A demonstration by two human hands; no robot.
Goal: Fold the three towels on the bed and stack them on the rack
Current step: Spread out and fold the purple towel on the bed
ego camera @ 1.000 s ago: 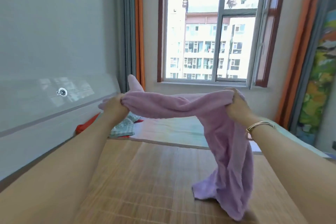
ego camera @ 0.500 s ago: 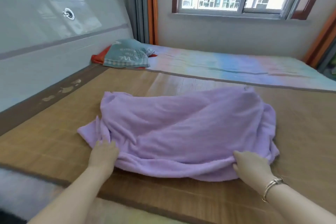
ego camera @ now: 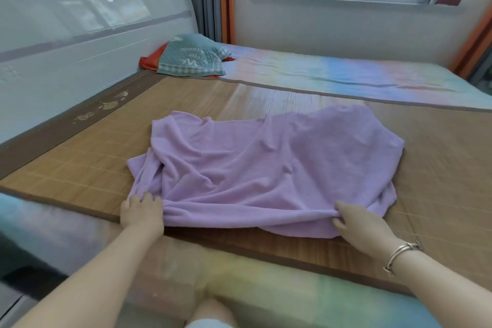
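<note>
While the rumpled lilac terry towel (ego camera: pixel 271 168) is lying on the woven bamboo bed mat (ego camera: pixel 80 168), the left hand (ego camera: pixel 141 212) is gripping its near-left corner, fingers curled; the right hand (ego camera: pixel 359 226) is pinching the near edge, towel spreading beyond both.

I see a lilac towel (ego camera: pixel 271 165) of soft, matt terry cloth, rumpled at centre frame. Under it lies a woven bamboo mat (ego camera: pixel 87 165), tan, finely ribbed, with a slight sheen. At upper left, the headboard (ego camera: pixel 80 42) looks smooth and glossy. A thin metal bangle (ego camera: pixel 400 254) shines at lower right.
</note>
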